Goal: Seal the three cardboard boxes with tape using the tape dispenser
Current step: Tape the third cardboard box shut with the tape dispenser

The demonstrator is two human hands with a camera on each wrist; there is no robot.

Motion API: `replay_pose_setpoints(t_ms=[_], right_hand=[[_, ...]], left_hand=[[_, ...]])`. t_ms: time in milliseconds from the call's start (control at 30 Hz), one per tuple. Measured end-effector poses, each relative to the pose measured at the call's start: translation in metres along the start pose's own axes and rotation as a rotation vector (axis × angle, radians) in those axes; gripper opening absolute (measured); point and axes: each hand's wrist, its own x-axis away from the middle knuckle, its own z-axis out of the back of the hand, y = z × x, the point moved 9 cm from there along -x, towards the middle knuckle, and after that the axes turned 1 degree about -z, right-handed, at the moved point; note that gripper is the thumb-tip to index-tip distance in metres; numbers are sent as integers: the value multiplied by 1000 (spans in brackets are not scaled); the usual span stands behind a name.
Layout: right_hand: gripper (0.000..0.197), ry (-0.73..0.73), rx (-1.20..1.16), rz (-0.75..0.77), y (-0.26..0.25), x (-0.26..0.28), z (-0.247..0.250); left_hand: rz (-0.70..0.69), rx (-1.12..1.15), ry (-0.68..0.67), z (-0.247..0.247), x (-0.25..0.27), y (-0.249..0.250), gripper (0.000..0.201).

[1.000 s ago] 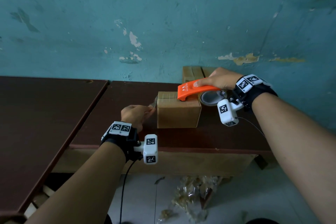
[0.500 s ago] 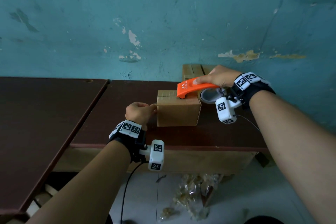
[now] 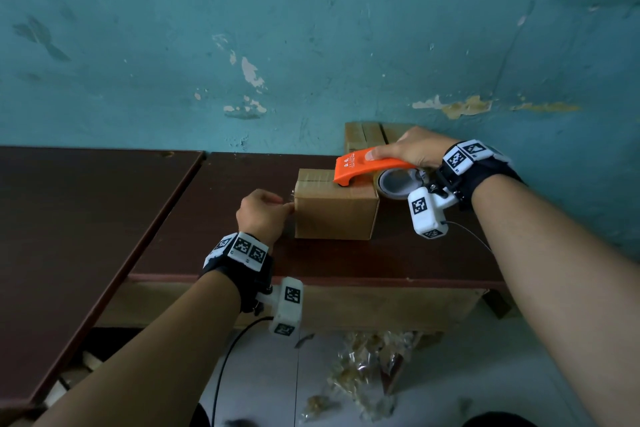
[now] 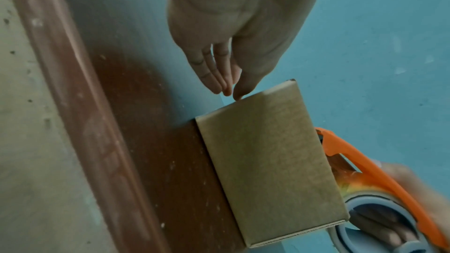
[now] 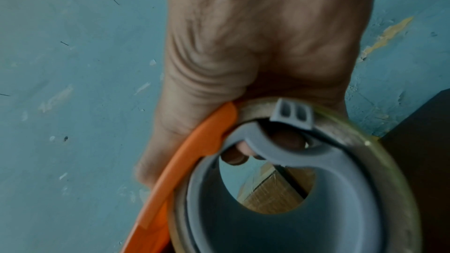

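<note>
A small cardboard box (image 3: 336,215) (image 4: 268,161) stands on the dark brown table (image 3: 214,218). An orange tape dispenser (image 3: 363,166) (image 4: 365,168) (image 5: 185,170) rests nose-down on the box's top, its grey-hubbed tape roll (image 3: 394,184) overhanging the right edge. My right hand (image 3: 412,152) (image 5: 243,64) grips the dispenser from above. My left hand (image 3: 265,215) (image 4: 230,93) is at the box's left face, thumb and fingertips together on the clear tape end at the upper edge. A second box (image 3: 367,135) stands behind, against the wall, partly hidden by my right hand.
The teal wall (image 3: 311,45) runs right behind the boxes. A second dark table (image 3: 69,218) adjoins on the left with a narrow gap. Crumpled plastic wrappers (image 3: 363,367) lie on the floor below the table's front edge (image 3: 346,279).
My left hand has come down and toward the box, carrying the tape end from the air beside the top-left corner onto the left face. The dispenser has barely shifted on the top.
</note>
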Motion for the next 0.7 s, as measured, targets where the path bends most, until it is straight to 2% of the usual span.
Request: replay_pose_setpoints(t_ms=[100,300,433,700], right_hand=[[71,7,-7,0,2,-1,0],[71,2,-10,1,2,-2,-1],[67,-1,-10,1,1,-1,-1],[67,7,-11,-6,2,-2,-2]], left_hand=[[-111,53,-29,-5,2,15,16],[-196,127,-28,-3,2,26,20],[-212,141,10,1,4,25,18],[-166,153,-103,-15,3,21,22]])
